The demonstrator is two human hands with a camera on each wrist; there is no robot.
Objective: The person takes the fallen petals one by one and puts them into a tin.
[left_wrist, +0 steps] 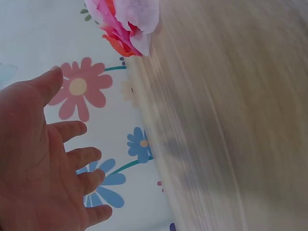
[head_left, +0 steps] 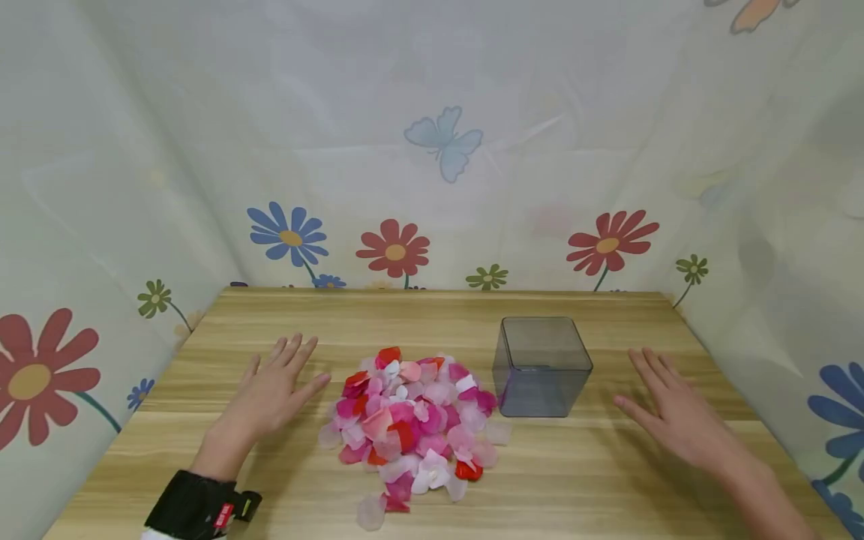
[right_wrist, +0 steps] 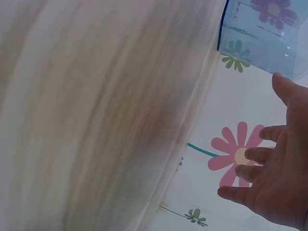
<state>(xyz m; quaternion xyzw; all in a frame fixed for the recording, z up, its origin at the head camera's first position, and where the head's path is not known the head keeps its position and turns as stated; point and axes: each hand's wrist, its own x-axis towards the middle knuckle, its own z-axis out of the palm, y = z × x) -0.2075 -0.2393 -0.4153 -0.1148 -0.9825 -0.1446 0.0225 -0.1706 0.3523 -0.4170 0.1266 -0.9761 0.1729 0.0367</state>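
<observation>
A heap of pink, red and white petals (head_left: 412, 420) lies on the wooden table, and part of it shows at the top of the left wrist view as petals (left_wrist: 127, 21). Right of the heap stands a clear square box (head_left: 542, 375), also visible in the right wrist view as a bluish box (right_wrist: 260, 36). My left hand (head_left: 266, 397) is left of the petals with fingers spread, holding nothing; its palm (left_wrist: 38, 159) shows in the left wrist view. To the right of the box, my right hand (head_left: 682, 420), seen also from its wrist camera (right_wrist: 284, 163), has its fingers extended and holds nothing.
The wooden table (head_left: 378, 311) has a cloth (head_left: 337, 112) printed with flowers and butterflies behind it and at both sides. A black band (head_left: 192, 502) with a red label is on the left wrist. A few petals (head_left: 371, 513) lie at the heap's near edge.
</observation>
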